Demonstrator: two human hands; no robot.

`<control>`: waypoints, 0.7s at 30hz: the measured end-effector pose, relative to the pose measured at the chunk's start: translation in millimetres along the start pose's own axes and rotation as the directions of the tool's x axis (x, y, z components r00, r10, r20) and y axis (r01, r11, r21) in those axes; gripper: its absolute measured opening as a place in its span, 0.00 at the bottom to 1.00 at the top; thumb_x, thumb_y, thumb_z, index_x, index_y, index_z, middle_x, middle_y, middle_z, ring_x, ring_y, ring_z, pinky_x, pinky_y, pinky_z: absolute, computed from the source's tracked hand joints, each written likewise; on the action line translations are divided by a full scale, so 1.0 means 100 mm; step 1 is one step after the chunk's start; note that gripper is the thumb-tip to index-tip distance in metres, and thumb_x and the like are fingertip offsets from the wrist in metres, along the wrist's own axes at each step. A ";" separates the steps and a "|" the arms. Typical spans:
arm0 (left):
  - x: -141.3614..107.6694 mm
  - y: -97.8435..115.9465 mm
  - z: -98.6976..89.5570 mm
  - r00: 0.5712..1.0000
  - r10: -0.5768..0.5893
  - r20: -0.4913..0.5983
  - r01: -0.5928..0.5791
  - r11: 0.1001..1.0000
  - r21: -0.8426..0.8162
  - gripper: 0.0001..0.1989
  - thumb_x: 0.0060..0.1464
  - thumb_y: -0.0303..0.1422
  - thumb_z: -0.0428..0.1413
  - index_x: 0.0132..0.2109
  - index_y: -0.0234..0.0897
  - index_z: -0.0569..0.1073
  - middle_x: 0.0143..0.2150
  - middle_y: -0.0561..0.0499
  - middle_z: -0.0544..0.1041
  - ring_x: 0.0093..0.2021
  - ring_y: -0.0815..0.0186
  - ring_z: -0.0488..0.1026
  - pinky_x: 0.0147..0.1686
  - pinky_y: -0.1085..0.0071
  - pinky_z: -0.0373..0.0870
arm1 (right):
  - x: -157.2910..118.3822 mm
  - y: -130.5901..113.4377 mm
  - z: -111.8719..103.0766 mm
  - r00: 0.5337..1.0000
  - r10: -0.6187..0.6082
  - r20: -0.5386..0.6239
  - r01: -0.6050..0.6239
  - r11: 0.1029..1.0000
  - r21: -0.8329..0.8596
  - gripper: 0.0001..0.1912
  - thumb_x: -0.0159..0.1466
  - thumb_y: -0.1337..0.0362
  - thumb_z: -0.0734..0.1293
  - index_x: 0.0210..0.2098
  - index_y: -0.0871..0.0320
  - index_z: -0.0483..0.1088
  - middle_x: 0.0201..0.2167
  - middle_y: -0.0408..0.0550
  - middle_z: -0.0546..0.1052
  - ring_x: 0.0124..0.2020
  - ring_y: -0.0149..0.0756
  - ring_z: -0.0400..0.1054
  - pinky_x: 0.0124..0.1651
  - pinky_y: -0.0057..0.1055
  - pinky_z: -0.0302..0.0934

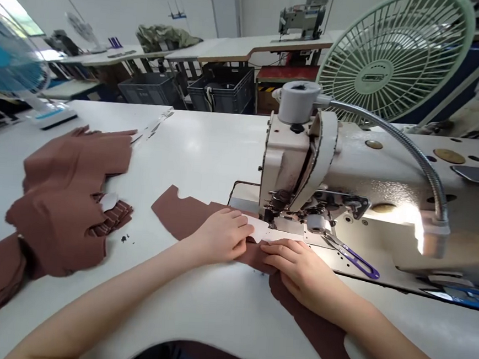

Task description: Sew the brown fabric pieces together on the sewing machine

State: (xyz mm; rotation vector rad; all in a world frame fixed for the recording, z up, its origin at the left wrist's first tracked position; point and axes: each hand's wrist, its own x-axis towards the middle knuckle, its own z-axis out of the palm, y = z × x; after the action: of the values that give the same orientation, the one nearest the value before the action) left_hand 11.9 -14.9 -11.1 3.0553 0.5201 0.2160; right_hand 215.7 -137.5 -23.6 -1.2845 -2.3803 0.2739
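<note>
A brown fabric piece (pixel 187 215) lies across the white table, its middle by the needle area of a sewing machine (pixel 284 166). On top of it at the needle is a small white piece (pixel 259 229). My left hand (pixel 223 236) presses on the brown piece left of the needle, fingers bent together at the white piece's edge. My right hand (pixel 299 267) rests just in front of the needle, fingers close together on the fabric and the white piece's near edge. The brown fabric runs on beneath my right forearm toward the lower right.
Brown fabric pieces (pixel 69 205) are piled at the left. Purple-handled snips (pixel 357 261) lie on the machine bed under a lit lamp (pixel 433 233). A green fan (pixel 374 77) stands behind the machine; grey crates (pixel 225 92) are beyond the table.
</note>
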 end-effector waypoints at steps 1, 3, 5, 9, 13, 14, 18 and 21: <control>0.01 -0.01 0.04 0.999 -0.014 -0.039 0.012 0.998 -0.054 0.03 0.53 0.27 0.51 0.34 0.36 0.68 0.31 0.51 0.73 0.36 0.64 0.69 0.37 0.68 0.64 | 0.00 -0.01 -0.02 1.000 0.014 0.017 -0.014 1.000 0.004 0.27 0.58 0.80 0.53 0.49 0.57 0.71 0.51 0.50 0.74 0.50 0.39 0.66 0.50 0.41 0.65; 0.02 -0.03 0.12 0.995 -0.064 -0.078 0.053 0.990 -0.133 0.01 0.52 0.27 0.51 0.32 0.37 0.66 0.30 0.52 0.72 0.34 0.65 0.68 0.36 0.69 0.64 | 0.00 -0.03 -0.03 0.998 0.037 0.045 -0.037 0.999 0.003 0.27 0.57 0.79 0.55 0.52 0.57 0.70 0.49 0.51 0.75 0.47 0.40 0.66 0.49 0.42 0.65; 0.00 -0.06 0.18 0.991 -0.093 -0.093 0.076 0.982 -0.174 0.03 0.54 0.26 0.50 0.33 0.37 0.66 0.29 0.53 0.72 0.32 0.66 0.68 0.34 0.70 0.64 | 0.01 -0.03 -0.03 0.997 0.050 0.051 -0.051 0.999 0.003 0.25 0.58 0.77 0.56 0.51 0.57 0.70 0.47 0.52 0.75 0.46 0.41 0.65 0.47 0.42 0.64; -0.08 -0.05 0.21 0.983 -0.062 -0.174 0.026 0.979 -0.201 0.07 0.57 0.24 0.47 0.39 0.38 0.68 0.33 0.53 0.75 0.33 0.66 0.69 0.36 0.70 0.64 | 0.01 -0.03 0.00 0.999 0.045 0.018 -0.045 0.999 -0.001 0.21 0.60 0.76 0.58 0.49 0.57 0.71 0.46 0.51 0.75 0.44 0.40 0.65 0.45 0.40 0.63; -0.08 0.03 0.23 0.973 -0.011 -0.231 -0.014 0.994 -0.105 0.07 0.58 0.24 0.48 0.37 0.37 0.69 0.30 0.52 0.74 0.32 0.66 0.68 0.33 0.70 0.61 | 0.01 -0.02 0.03 1.000 0.024 -0.015 -0.025 0.999 -0.043 0.20 0.62 0.75 0.58 0.50 0.58 0.71 0.49 0.51 0.75 0.46 0.39 0.66 0.45 0.39 0.63; -0.07 0.02 0.24 0.974 -0.018 -0.225 0.003 0.998 -0.065 0.07 0.58 0.24 0.48 0.37 0.37 0.69 0.30 0.52 0.74 0.32 0.65 0.68 0.33 0.69 0.60 | 0.01 -0.02 0.03 1.000 0.015 -0.025 -0.017 0.998 -0.061 0.20 0.63 0.74 0.57 0.52 0.59 0.70 0.51 0.51 0.74 0.48 0.39 0.66 0.46 0.39 0.62; -0.01 -0.21 0.23 0.983 -0.095 -0.155 0.109 0.991 0.083 0.08 0.57 0.24 0.49 0.37 0.38 0.70 0.31 0.51 0.75 0.34 0.63 0.69 0.33 0.67 0.59 | 0.01 -0.03 0.03 0.999 0.008 -0.036 -0.012 0.993 -0.118 0.21 0.66 0.69 0.59 0.58 0.63 0.64 0.57 0.54 0.70 0.52 0.42 0.65 0.50 0.44 0.61; -0.03 -0.41 0.13 0.965 -0.190 -0.183 0.216 0.967 0.135 0.10 0.58 0.23 0.48 0.38 0.39 0.72 0.31 0.51 0.74 0.33 0.63 0.68 0.33 0.67 0.59 | 0.01 -0.05 0.04 1.000 0.014 -0.010 -0.015 0.994 -0.106 0.18 0.66 0.66 0.61 0.55 0.62 0.67 0.55 0.52 0.71 0.48 0.42 0.66 0.47 0.42 0.62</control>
State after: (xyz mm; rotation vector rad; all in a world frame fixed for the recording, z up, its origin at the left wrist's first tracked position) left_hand -2.4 22.7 -27.0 3.1156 0.8956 0.4497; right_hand 210.3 -139.6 -25.0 -1.3482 -2.4069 0.1471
